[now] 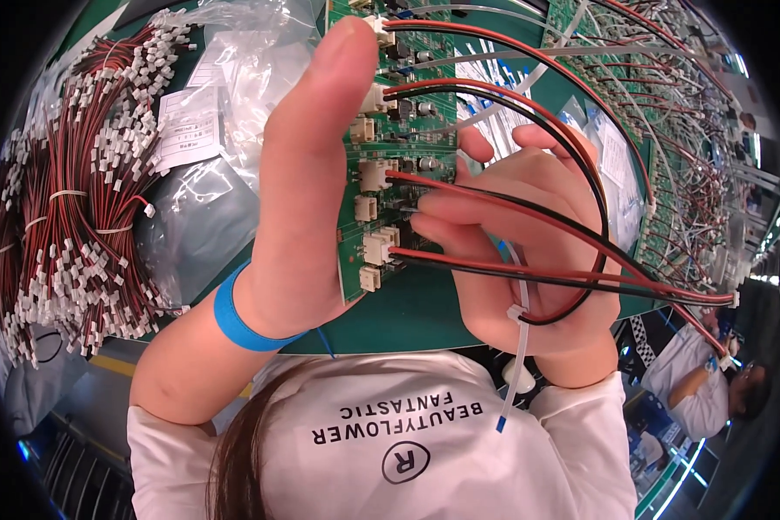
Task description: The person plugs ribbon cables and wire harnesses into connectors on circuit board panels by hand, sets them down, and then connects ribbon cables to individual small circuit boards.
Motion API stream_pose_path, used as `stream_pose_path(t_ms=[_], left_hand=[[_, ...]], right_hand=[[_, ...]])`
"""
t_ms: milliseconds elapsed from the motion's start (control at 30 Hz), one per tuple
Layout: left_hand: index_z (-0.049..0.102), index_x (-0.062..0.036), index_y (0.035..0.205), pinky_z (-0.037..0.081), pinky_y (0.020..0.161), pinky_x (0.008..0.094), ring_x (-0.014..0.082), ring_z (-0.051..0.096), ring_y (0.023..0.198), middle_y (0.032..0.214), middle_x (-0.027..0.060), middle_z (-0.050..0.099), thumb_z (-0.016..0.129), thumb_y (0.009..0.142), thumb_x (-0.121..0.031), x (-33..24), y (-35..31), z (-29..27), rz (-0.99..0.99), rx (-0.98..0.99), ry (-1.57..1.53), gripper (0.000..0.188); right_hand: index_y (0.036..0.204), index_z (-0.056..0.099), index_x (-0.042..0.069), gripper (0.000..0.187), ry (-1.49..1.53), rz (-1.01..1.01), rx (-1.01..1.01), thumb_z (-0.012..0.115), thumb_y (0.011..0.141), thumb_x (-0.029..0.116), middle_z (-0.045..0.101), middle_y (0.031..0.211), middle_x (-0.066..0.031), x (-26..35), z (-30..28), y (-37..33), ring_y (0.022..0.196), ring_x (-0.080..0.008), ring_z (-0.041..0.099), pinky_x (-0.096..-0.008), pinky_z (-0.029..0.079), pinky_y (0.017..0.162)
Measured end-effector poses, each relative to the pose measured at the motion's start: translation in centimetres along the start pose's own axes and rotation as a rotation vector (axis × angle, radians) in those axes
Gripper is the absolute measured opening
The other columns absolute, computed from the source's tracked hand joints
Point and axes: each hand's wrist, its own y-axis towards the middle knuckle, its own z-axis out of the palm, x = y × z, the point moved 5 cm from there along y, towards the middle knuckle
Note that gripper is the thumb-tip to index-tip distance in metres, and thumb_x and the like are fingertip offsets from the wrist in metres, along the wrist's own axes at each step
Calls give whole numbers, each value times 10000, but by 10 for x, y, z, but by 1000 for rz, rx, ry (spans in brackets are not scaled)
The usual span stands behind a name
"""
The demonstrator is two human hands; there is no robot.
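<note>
My left hand [308, 173] grips a green circuit board [352, 236] by its edge, the thumb running up along the near face. White sockets [375, 175] line that edge, and several red and black wire pairs [494, 191] plug into them and arc to the right. My right hand [529, 217] is beside the board under these wires. Two of its fingertips press together at the board's face; what they pinch is too small to tell. A thin white flat cable [521, 355] with a blue end hangs by the right palm.
Bundled red and black wires with white connectors [69, 217] lie at the left on a green table [381, 328], beside clear plastic bags [204, 208]. Stacked wired circuit boards [659, 147] fill the far right. Blue-tipped flat cables [494, 95] lie behind the board. Another person [693, 381] sits at right.
</note>
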Motion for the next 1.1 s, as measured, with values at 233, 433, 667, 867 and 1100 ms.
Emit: stream_pose_path(t_ms=[233, 433, 667, 867, 1100], left_hand=[[366, -67, 1295, 424, 902, 350, 212, 515, 1075, 1234, 111, 486, 339, 936, -409, 1, -2, 1, 71, -97, 76, 497], [384, -59, 1275, 424, 895, 340, 204, 523, 1058, 1210, 106, 501, 321, 940, -414, 5, -1, 2, 125, -179, 135, 493], [406, -50, 1252, 424, 888, 329, 194, 532, 1038, 1182, 99, 518, 301, 944, -419, 12, 2, 0, 173, -278, 202, 493], [424, -42, 1232, 424, 882, 320, 187, 539, 1021, 1158, 94, 533, 283, 947, -424, 14, 1, 6, 213, -350, 263, 497], [445, -32, 1209, 424, 875, 309, 177, 548, 1002, 1130, 88, 550, 263, 951, -429, 16, -4, 18, 189, -321, 273, 507]], right_hand=[[765, 652, 67, 271, 4, 0, -9, 639, 557, -106, 612, 717, -25, -1, 1, -1, 663, -189, 580, -374, 398, 889], [766, 648, 68, 252, -15, 31, -10, 652, 565, -85, 609, 712, -19, 0, 0, 0, 663, -188, 580, -380, 405, 873], [738, 674, 89, 103, -111, -47, -9, 629, 649, 60, 633, 757, -1, -3, 4, 0, 719, -180, 594, -406, 384, 854], [753, 679, 83, 148, -95, -104, 34, 609, 625, 55, 639, 795, -13, -5, 4, -1, 729, -198, 591, -413, 378, 829], [687, 547, 130, 37, 62, -10, -52, 565, 719, 124, 404, 626, 11, -11, 16, -4, 624, -160, 486, -400, 340, 810]])
